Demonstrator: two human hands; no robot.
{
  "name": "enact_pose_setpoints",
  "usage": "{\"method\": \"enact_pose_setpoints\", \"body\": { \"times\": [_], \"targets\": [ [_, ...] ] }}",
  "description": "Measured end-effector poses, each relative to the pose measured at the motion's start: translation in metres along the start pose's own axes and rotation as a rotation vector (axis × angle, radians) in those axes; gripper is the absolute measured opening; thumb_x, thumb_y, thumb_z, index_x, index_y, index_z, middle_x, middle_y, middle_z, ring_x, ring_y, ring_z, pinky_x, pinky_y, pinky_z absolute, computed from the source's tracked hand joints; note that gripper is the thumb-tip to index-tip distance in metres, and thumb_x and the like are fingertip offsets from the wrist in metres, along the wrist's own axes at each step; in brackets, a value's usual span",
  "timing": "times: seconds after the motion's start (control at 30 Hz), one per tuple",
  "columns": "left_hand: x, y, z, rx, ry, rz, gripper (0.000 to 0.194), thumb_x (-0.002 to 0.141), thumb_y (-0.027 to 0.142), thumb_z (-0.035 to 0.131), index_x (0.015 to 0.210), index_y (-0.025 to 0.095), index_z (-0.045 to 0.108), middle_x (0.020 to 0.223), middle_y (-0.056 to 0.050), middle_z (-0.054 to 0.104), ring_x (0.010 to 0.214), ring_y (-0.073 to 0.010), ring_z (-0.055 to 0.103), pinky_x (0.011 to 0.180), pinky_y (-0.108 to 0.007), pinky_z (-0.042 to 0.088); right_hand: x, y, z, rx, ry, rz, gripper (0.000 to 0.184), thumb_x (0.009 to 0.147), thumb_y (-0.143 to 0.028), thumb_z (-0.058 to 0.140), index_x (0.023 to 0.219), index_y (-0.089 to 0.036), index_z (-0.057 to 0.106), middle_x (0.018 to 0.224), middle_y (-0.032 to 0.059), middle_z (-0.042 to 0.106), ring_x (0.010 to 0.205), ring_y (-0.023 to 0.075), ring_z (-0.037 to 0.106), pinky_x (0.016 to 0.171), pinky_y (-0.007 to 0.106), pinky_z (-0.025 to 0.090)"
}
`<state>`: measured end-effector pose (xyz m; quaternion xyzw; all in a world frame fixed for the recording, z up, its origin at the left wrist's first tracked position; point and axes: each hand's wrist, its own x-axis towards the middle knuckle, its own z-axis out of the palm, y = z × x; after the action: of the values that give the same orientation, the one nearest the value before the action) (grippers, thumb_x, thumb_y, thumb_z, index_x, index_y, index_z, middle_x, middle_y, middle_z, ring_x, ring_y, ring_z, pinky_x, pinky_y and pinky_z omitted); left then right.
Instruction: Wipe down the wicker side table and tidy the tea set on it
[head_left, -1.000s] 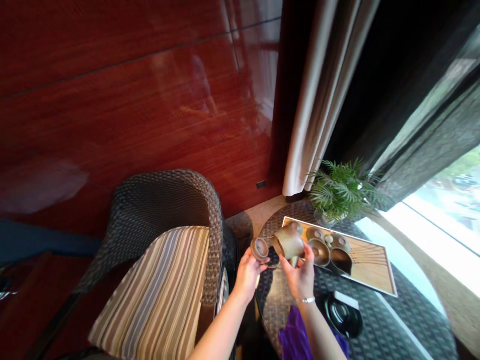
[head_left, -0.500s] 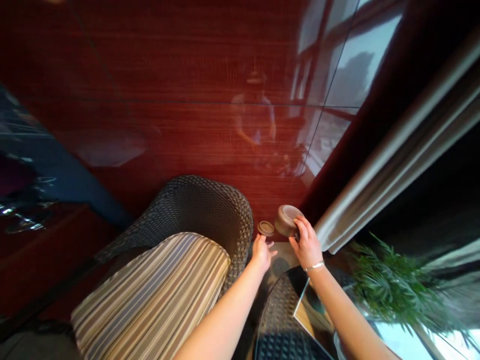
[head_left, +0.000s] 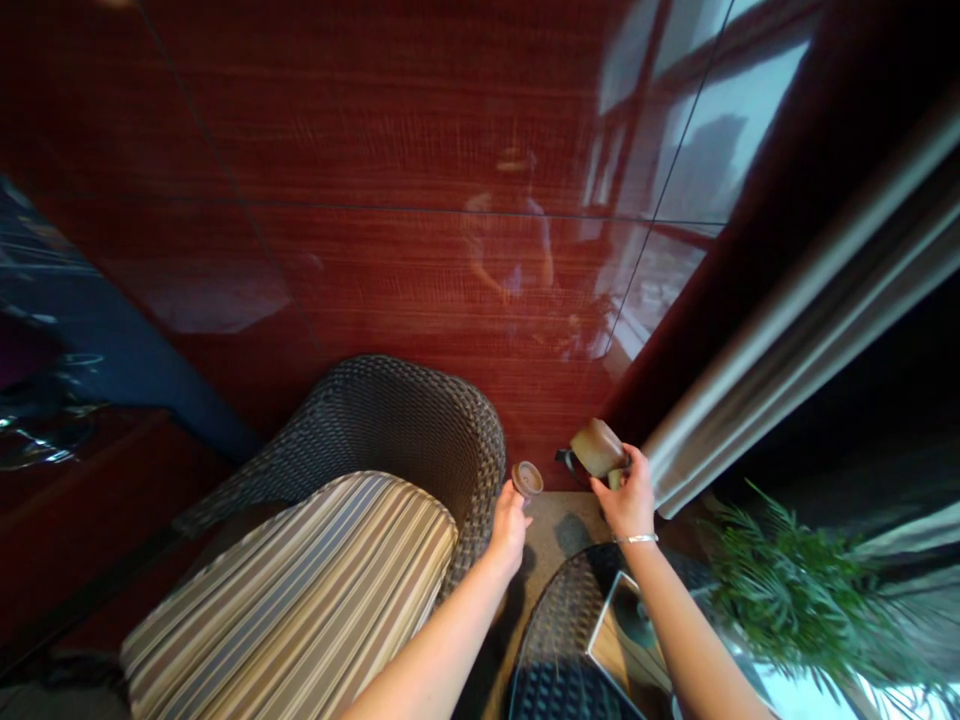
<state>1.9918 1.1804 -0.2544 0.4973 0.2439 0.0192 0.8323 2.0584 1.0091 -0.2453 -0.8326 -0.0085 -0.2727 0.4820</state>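
Observation:
My right hand (head_left: pixel 628 498) grips a brown clay teapot (head_left: pixel 596 449), tipped on its side, in the air over the floor between the chair and the round table. My left hand (head_left: pixel 508 520) pinches the teapot's small round lid (head_left: pixel 526 478) just left of the pot. Both hands are raised in front of the red wood wall. A silver bracelet circles my right wrist.
A woven wicker chair (head_left: pixel 390 420) with a striped cushion (head_left: pixel 300 600) stands at the left. A round woven table (head_left: pixel 562 650) with a tray (head_left: pixel 611 640) is at the bottom right, beside a green plant (head_left: pixel 795 590). A curtain (head_left: pixel 787 330) hangs at the right.
Both hands lifted the teapot and lid off the table tray and carried them left over the floor. Since half a second ago the pot has tilted further over.

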Motion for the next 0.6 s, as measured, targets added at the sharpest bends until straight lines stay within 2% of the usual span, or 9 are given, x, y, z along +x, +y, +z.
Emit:
{"method": "enact_pose_setpoints", "body": {
  "times": [0.1,0.17,0.27,0.33,0.43,0.6],
  "targets": [
    [-0.001,-0.004,0.004,0.083,-0.041,0.186,0.022,0.084,0.028,0.052,0.103,0.020,0.062,0.112,-0.008,0.063,0.108,-0.0199,0.055,0.086,-0.029,0.040,-0.017,-0.007,-0.001,0.242,0.042,0.268,0.081,0.052,-0.044,0.078,0.119,-0.017,0.043,0.111,0.0096,0.056,0.085,0.0180,0.058,0.083,0.035,0.050],
    [-0.006,-0.002,0.006,0.176,-0.028,0.336,0.016,0.083,0.025,0.053,0.094,0.018,0.063,0.120,-0.011,0.058,0.116,-0.0215,0.050,0.100,-0.033,0.034,-0.036,-0.014,-0.003,0.380,0.049,0.426,0.083,0.048,-0.048,0.080,0.115,-0.017,0.042,0.109,0.0097,0.057,0.083,0.0173,0.060,0.080,0.034,0.052],
    [-0.021,0.005,0.008,0.513,-0.027,0.548,0.015,0.087,0.026,0.049,0.085,0.019,0.062,0.134,-0.012,0.049,0.124,-0.0251,0.043,0.109,-0.039,0.024,-0.071,-0.022,-0.010,0.656,-0.022,0.704,0.083,0.045,-0.046,0.084,0.112,-0.018,0.043,0.107,0.0072,0.059,0.082,0.0170,0.063,0.076,0.033,0.055],
    [-0.036,0.011,0.008,0.770,-0.056,0.665,0.020,0.089,0.030,0.044,0.089,0.021,0.063,0.137,-0.012,0.048,0.123,-0.0282,0.045,0.107,-0.043,0.026,-0.096,-0.026,-0.016,0.869,-0.041,0.860,0.082,0.045,-0.042,0.087,0.111,-0.020,0.044,0.104,0.0040,0.061,0.081,0.0161,0.064,0.075,0.032,0.057],
    [-0.058,0.016,0.008,0.983,-0.138,0.713,0.026,0.091,0.034,0.041,0.099,0.023,0.063,0.134,-0.013,0.053,0.118,-0.0321,0.050,0.101,-0.046,0.031,-0.130,-0.031,-0.026,0.989,-0.027,0.962,0.078,0.046,-0.040,0.088,0.108,-0.019,0.046,0.096,0.0017,0.063,0.075,0.0159,0.066,0.072,0.031,0.058],
    [-0.087,0.013,0.007,1.279,-0.292,0.627,0.033,0.092,0.041,0.037,0.104,0.022,0.062,0.115,-0.014,0.064,0.094,-0.0316,0.064,0.082,-0.041,0.046,-0.174,-0.035,-0.040,1.025,0.027,1.080,0.089,0.047,-0.047,0.087,0.120,-0.022,0.042,0.096,0.0023,0.065,0.067,0.0177,0.067,0.064,0.029,0.057]
  ]
}}
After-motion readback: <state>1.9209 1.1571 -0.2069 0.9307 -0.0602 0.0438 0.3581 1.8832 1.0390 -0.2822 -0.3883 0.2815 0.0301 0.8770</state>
